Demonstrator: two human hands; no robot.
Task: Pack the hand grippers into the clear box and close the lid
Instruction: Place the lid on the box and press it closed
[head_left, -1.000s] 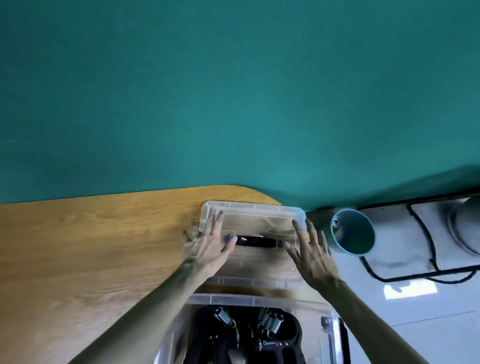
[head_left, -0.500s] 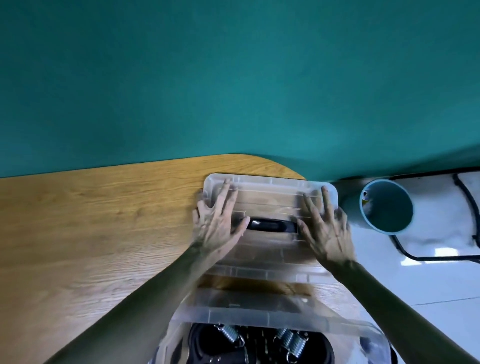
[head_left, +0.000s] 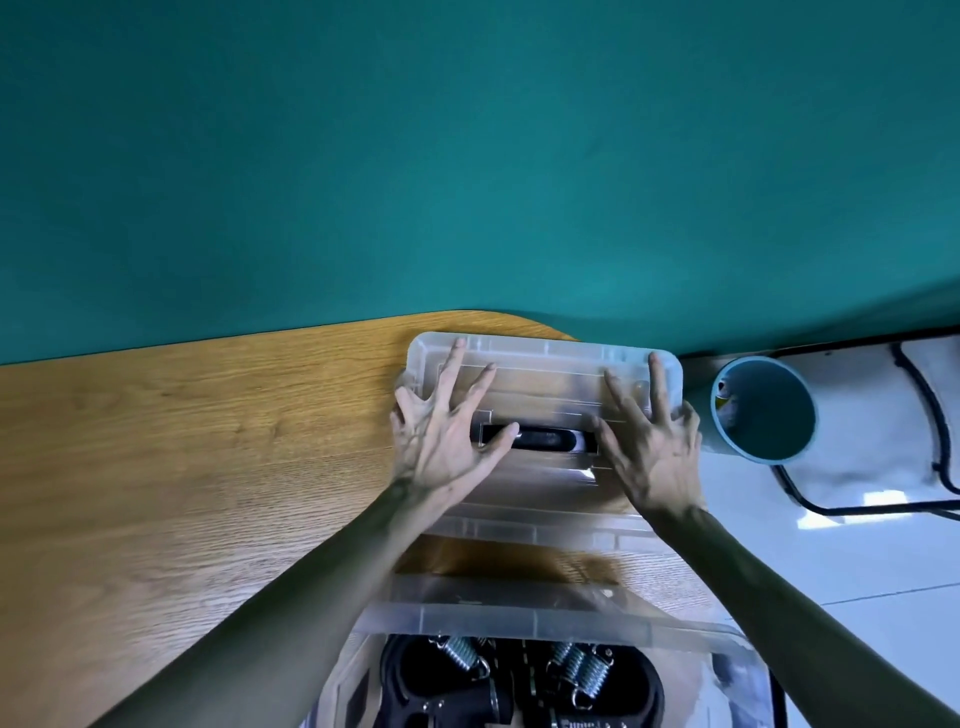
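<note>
Hands, left (head_left: 447, 447) and right (head_left: 652, 454), press splayed fingers on lid (head_left: 545, 374) lying lengthwise left-to-right.

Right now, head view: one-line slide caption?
Both hands, left and right, spread flat on the clear lid beyond the open box of hand grippers.

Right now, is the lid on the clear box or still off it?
Off. The lid lies on the table beyond the clear box, under both hands; the box's top is open, with the hand grippers visible inside.
</note>
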